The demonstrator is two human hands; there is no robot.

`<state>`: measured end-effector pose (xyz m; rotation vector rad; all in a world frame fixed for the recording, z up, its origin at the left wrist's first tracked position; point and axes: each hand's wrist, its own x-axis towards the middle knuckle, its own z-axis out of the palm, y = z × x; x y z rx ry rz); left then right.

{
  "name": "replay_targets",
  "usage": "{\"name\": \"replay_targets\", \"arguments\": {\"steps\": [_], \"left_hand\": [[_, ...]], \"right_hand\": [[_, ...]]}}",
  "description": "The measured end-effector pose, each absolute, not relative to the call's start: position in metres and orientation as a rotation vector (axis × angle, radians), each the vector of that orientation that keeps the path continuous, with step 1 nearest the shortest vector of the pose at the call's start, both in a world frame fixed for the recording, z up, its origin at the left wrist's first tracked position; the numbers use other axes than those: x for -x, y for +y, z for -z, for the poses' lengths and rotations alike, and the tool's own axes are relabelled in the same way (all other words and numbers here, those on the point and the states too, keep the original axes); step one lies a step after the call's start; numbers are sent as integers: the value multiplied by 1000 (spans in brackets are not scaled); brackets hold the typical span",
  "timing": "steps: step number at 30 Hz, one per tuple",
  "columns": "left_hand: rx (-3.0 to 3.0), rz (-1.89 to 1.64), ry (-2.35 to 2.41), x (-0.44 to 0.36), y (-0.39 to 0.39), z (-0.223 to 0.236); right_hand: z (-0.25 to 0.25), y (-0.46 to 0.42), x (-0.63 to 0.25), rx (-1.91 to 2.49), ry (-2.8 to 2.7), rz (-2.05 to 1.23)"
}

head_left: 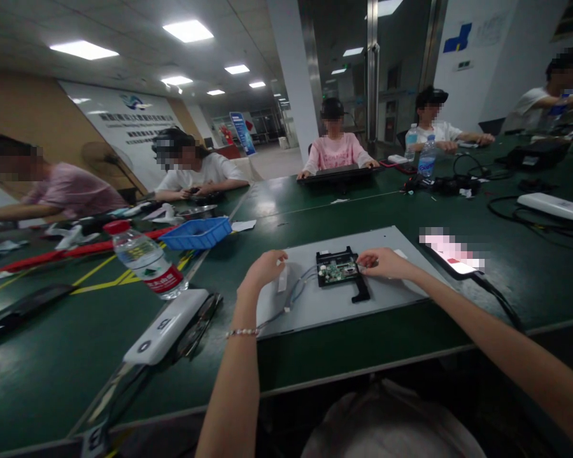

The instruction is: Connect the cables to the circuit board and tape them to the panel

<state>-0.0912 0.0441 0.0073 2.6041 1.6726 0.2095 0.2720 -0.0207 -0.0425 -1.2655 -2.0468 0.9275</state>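
Observation:
On a light grey panel point(325, 308) lies a green circuit board point(337, 271) set in a black plastic frame point(361, 291). My right hand point(386, 263) is at the frame's right side, fingers bent and pressed together by the board's edge; whatever they pinch is too small to make out. Left of the board, my left hand point(263, 272) hovers over the panel with its fingers curled in, and their grip is partly hidden. Just below those fingertips is a small whitish strip point(282, 280). Thin grey-blue cables point(297, 291) run from the board toward my left wrist.
A water bottle point(146, 261), a white power bank point(167, 327) and glasses point(198, 327) are to the left, with a blue tray point(198, 233) behind. A lit phone point(451, 252) with a cable lies right of the panel. Several people sit around the green table point(315, 356).

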Motion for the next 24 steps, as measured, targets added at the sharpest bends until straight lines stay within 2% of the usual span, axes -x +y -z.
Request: {"name": "replay_targets", "arguments": {"steps": [11,19,24], "left_hand": [[-2747,-279,1659,14,17,-31],[-2589,-467,1841,-43,6,4],[-2481,-610,1827,-43,7,26]], "right_hand": [[43,-14,-292,1414,-1891,-738],[45,-10,-307,1611,-1961,-387],[48,-10,-306,1601,-1944,-330]]}}
